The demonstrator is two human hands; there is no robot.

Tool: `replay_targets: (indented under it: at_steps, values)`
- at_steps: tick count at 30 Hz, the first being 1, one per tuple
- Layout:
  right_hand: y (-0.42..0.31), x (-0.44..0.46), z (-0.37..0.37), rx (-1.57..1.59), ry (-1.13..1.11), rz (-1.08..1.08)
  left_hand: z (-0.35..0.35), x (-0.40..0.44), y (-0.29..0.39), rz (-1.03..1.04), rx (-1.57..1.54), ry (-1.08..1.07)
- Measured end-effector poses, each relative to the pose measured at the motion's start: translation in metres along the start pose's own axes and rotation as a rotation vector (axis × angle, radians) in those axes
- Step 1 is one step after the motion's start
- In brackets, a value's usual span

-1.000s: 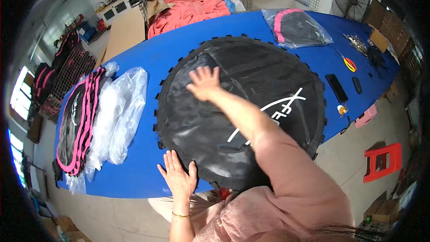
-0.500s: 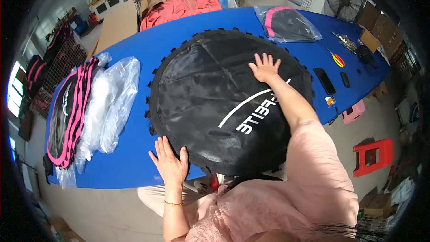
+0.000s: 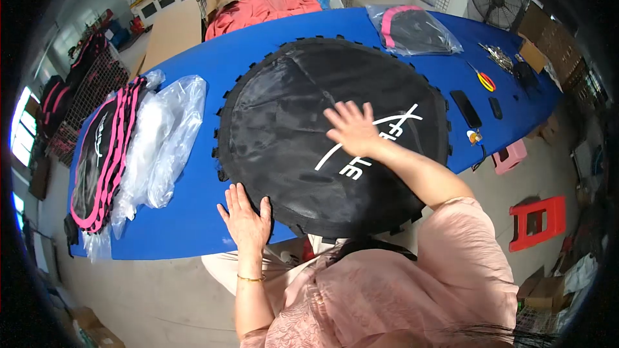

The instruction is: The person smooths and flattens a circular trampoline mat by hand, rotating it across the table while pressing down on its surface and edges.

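A round black trampoline mat (image 3: 277,103) with small loops along its edge and white lettering lies flat on the blue table (image 3: 193,235). My right hand (image 3: 353,130) rests on the mat with fingers spread, over part of the lettering. At the mat's near left edge is my left hand (image 3: 249,222), fingers stretched out and palm down, half on the blue surface. Neither hand holds anything.
Black mats with pink trim (image 3: 103,154) are stacked at the left beside clear plastic bags (image 3: 169,148). A bagged pink-edged mat (image 3: 412,31) lies at the back. Rightward are a phone (image 3: 465,109), yellow-red-handled scissors (image 3: 485,81) and a red stool (image 3: 538,224).
My right hand has slid left and toward me across the mat, uncovering the far end of the lettering. My left hand stays near the same edge.
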State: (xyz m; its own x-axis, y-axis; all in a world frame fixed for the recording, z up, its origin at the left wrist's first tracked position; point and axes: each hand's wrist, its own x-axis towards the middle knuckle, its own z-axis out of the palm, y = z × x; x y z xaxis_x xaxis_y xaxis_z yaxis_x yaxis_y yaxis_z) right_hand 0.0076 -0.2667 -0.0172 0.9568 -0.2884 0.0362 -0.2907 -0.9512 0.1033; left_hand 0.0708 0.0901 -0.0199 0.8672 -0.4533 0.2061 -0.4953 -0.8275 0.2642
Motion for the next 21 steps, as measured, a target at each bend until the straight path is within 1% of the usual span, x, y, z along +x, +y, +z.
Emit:
replay_targets:
  at_steps: [2, 4, 6, 7, 8, 10, 12, 16, 17, 18, 20, 21]
  values:
    - [0.042, 0.003, -0.005, -0.035, -0.031, 0.165, 0.000, -0.001, 0.001, -0.014, -0.015, 0.000]
    - [0.087, 0.014, 0.012, 0.039, -0.003, 0.378, -0.002, 0.000, 0.003, 0.000, -0.016, -0.003]
    - [0.106, 0.027, 0.009, 0.109, -0.079, 0.533, -0.001, 0.000, 0.003, 0.009, -0.013, 0.010]
    - [0.106, 0.037, 0.007, 0.126, -0.093, 0.560, 0.000, 0.000, 0.002, 0.016, -0.007, 0.018]
    - [0.098, 0.050, 0.010, 0.144, -0.056, 0.568, 0.001, -0.001, 0.002, 0.016, -0.005, 0.024]
    - [0.072, 0.081, 0.013, 0.164, -0.008, 0.508, 0.002, -0.001, 0.002, 0.031, -0.028, 0.048]
    - [0.036, 0.120, 0.032, 0.157, 0.163, 0.385, 0.001, -0.001, 0.002, 0.026, -0.023, 0.041]
    - [-0.059, 0.168, 0.018, 0.199, 0.155, 0.174, 0.003, -0.002, 0.001, 0.011, -0.009, 0.033]
    - [-0.077, 0.177, 0.018, 0.229, 0.120, 0.116, 0.004, -0.003, -0.001, 0.010, -0.004, 0.029]
    - [-0.088, 0.184, 0.017, 0.259, 0.085, 0.058, 0.004, -0.002, -0.002, 0.011, 0.001, 0.025]
    - [-0.090, 0.185, 0.009, 0.257, 0.030, 0.017, 0.003, -0.002, -0.001, 0.009, 0.004, 0.011]
    - [-0.081, 0.188, 0.010, 0.259, 0.037, 0.044, 0.003, -0.002, -0.002, 0.005, -0.003, 0.007]
